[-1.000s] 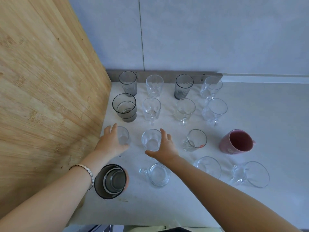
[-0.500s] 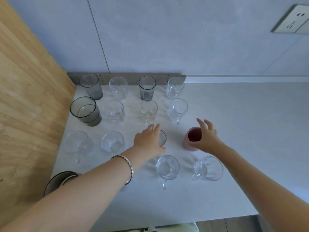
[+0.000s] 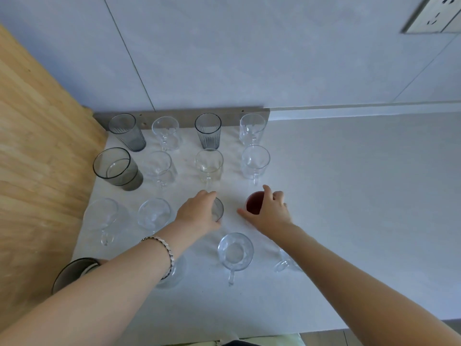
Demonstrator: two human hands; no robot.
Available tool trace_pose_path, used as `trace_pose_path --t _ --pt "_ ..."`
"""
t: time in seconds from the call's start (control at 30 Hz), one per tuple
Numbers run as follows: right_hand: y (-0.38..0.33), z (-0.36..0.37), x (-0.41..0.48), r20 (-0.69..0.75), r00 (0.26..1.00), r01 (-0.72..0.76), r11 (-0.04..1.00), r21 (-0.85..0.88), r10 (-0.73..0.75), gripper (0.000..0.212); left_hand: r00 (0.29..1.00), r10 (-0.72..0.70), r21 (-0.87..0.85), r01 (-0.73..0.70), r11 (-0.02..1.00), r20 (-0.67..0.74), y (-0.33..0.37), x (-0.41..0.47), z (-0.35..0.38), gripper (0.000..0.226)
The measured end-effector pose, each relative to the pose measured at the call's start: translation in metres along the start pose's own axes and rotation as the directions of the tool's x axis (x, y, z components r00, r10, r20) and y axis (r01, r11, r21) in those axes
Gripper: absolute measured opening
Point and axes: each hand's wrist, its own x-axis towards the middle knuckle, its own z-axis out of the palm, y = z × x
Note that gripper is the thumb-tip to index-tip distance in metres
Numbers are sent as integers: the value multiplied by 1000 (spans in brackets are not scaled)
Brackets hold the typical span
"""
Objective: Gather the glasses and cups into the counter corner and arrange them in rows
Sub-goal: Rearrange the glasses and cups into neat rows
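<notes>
Glasses and cups stand in rows in the counter corner. The back row holds a grey ribbed tumbler (image 3: 127, 132), a clear mug (image 3: 166, 133), a second grey tumbler (image 3: 208, 131) and a clear mug (image 3: 252, 128). In the third row my left hand (image 3: 198, 212) wraps a small clear glass (image 3: 217, 209). My right hand (image 3: 268, 211) grips the pink mug (image 3: 254, 203). A clear mug (image 3: 235, 251) stands in front of them. Another clear mug (image 3: 283, 263) is mostly hidden under my right forearm.
A wooden panel (image 3: 37, 158) walls the left side. A dark bowl-like cup (image 3: 72, 270) sits at the front left, partly under my left arm. The white counter (image 3: 361, 196) stretches right. The counter's front edge runs along the bottom. A wall socket (image 3: 434, 17) is at the upper right.
Both hands left the two left glasses of the third row and shifted right. The left hand now holds the small glass, and the right hand has closed on the pink mug.
</notes>
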Motion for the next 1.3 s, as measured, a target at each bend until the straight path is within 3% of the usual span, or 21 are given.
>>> trace_pose_path --t 0.1,0.3,0.53,0.83,1.0,1.07,1.2,1.27,1.3 --pt "11 -2 -2 120 992 8 986 168 -28 97 998 69 -27 -69 997 7 -7 0 -5 72" --pt "28 -3 -8 15 993 111 969 219 -118 93 984 147 -72 -140 988 103 -27 -6 -5 91" --pt "18 1 -3 -44 998 56 956 289 -45 94 991 127 -213 -133 968 -40 -27 -9 1 73" --pt "17 6 -7 -56 998 4 974 225 8 91 992 125 -233 -124 964 -14 -27 -12 4 73" --pt "6 3 -20 -65 998 -9 992 124 17 106 990 144 -187 -139 973 11 -33 -24 2 80" --pt "0 0 -25 -159 987 41 994 99 -25 100 988 151 -182 -155 971 -31 -36 -30 0 77" --pt "-46 21 -64 -342 905 268 964 -1 -252 60 963 67 -214 -125 969 -262 -77 -67 -12 67" --pt "-70 45 -86 -326 868 371 926 -72 -374 59 932 -38 -227 -49 973 -361 -106 -89 -12 64" --pt "-81 57 -96 -241 882 399 914 -79 -405 63 917 -96 -227 6 974 -388 -122 -99 -10 65"
